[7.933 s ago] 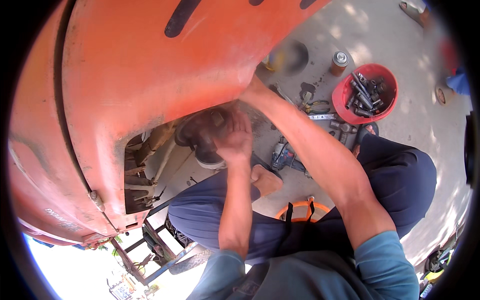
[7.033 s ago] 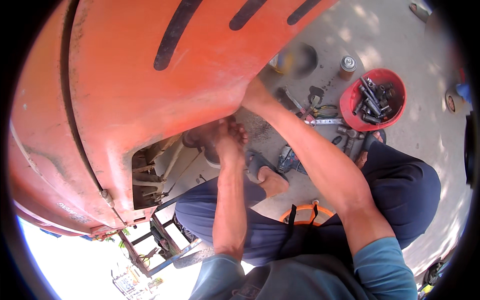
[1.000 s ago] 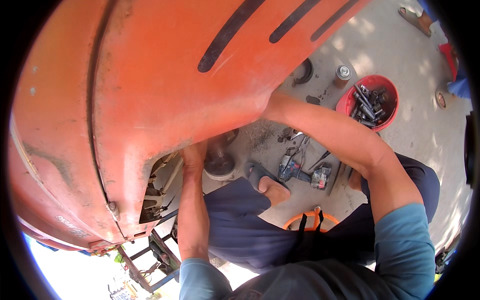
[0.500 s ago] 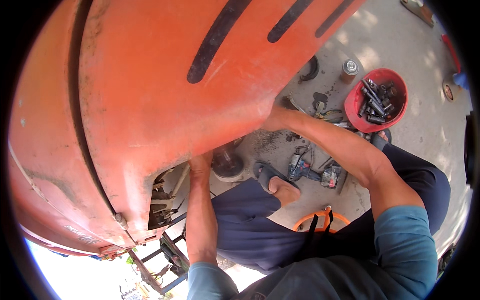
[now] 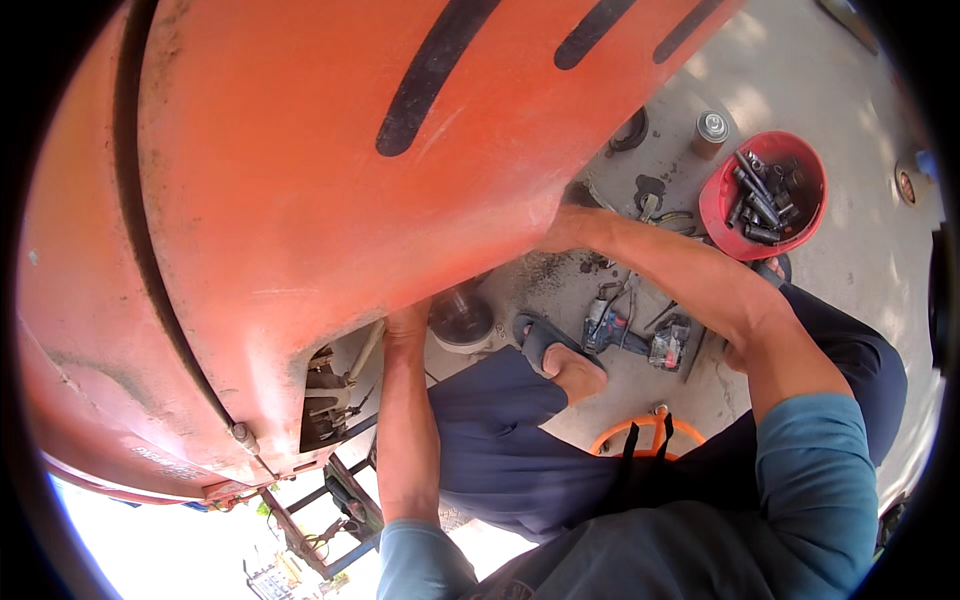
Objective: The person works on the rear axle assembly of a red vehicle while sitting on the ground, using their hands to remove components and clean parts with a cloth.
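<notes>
A large orange body panel [image 5: 300, 190] with dark slots fills the left and top of the view. Both my arms reach in under its lower edge. Only the wrist and the back part of my left hand [image 5: 407, 318] show, beside a pale rod inside the panel's cut-out [image 5: 335, 395]. Farther right, my right hand [image 5: 566, 230] goes behind the panel's corner. The fingers of both hands are hidden, and so is whatever they touch. A round container with dark contents [image 5: 465, 325] stands on the ground just right of my left hand.
On the concrete lie a cordless power tool [image 5: 610, 325], a clear-topped box [image 5: 668, 342] and pliers [image 5: 675, 216]. A red tub [image 5: 712, 215] of sockets and a can [image 5: 710, 135] stand farther right. An orange ring-shaped frame [image 5: 600, 440] is near my legs. A skin-coloured patch [image 5: 736, 358] shows below my right forearm.
The view has shifted slightly, so the tub and tools sit a little farther right. My hands stay under the panel. A skin-coloured patch now shows beneath my right forearm.
</notes>
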Available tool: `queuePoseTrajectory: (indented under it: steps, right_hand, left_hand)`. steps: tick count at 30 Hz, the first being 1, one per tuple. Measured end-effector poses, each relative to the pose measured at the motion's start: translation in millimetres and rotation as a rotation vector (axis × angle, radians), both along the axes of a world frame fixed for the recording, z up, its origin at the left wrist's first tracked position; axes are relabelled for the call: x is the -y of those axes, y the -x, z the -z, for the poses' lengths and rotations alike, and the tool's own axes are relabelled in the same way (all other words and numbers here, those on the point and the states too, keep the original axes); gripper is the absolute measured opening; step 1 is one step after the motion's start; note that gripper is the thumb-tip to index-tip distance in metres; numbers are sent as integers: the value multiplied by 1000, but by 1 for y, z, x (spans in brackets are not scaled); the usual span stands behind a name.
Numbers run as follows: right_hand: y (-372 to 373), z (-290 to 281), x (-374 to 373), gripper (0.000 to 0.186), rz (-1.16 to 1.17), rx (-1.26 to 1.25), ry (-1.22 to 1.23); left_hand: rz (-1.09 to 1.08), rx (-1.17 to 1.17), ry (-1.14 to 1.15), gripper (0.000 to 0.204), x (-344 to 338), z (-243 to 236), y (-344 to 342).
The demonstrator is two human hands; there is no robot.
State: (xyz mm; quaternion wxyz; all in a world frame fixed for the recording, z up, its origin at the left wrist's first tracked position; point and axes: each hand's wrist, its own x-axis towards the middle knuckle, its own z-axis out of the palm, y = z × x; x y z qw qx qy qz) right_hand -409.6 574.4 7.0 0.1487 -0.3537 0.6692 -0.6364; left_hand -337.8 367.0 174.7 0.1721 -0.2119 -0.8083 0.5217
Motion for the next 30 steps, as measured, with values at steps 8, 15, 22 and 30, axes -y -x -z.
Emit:
queuePoseTrajectory:
  steps: [8, 15, 22, 30]
  right_hand:
    - [13, -14, 0, 49, -147, 128, -107]
    - [8, -51, -9, 45, -66, -15, -267]
    - [8, -91, -21, 39, 0, -183, -504]
    - [29, 5, 5, 36, 204, -275, -192]
  left_hand:
    - [17, 10, 68, 30, -4, 3, 3]
    - [-110, 46, -358, 30, 6, 4, 4]
    - [-84, 40, -45, 30, 3, -2, -2]
    - [8, -9, -54, 26, -11, 1, 3]
